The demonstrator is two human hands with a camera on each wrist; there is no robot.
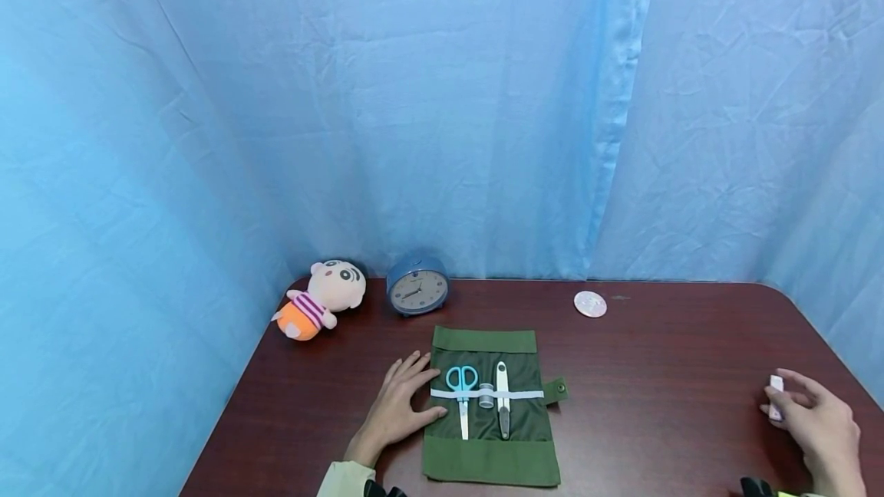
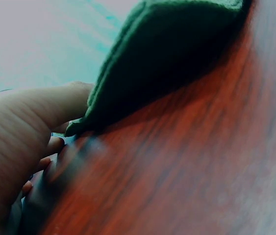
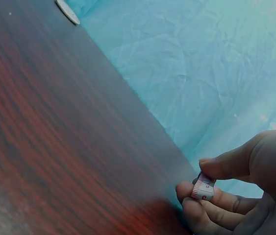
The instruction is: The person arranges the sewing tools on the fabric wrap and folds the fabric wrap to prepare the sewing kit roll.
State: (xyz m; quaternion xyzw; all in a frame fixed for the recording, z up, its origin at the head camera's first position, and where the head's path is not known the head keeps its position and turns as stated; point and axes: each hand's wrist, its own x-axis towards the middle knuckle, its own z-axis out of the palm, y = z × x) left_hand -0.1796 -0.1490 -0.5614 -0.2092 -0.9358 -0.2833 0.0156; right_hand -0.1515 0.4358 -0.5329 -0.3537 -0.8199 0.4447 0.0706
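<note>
A green fabric pouch (image 1: 490,462) lies unfolded on the table, its white elastic band (image 1: 526,395) running across blue-handled scissors (image 1: 462,379), a small grey spool (image 1: 486,397) and a white-and-grey slim tool (image 1: 503,390). My left hand (image 1: 400,405) rests at the pouch's left edge, thumb and fingers spread and touching it. In the left wrist view the edge of the pouch (image 2: 147,63) lifts slightly off the wood. Over at the table's right side, my right hand (image 1: 822,428) pinches a small rolled tape measure (image 3: 204,188), white with printed marks, between thumb and fingers.
A plush doll (image 1: 321,301) and a blue alarm clock (image 1: 417,286) stand at the back left of the brown table (image 1: 663,390). A round whitish disc (image 1: 590,304) lies near the back edge. Blue curtains (image 1: 442,113) hang behind.
</note>
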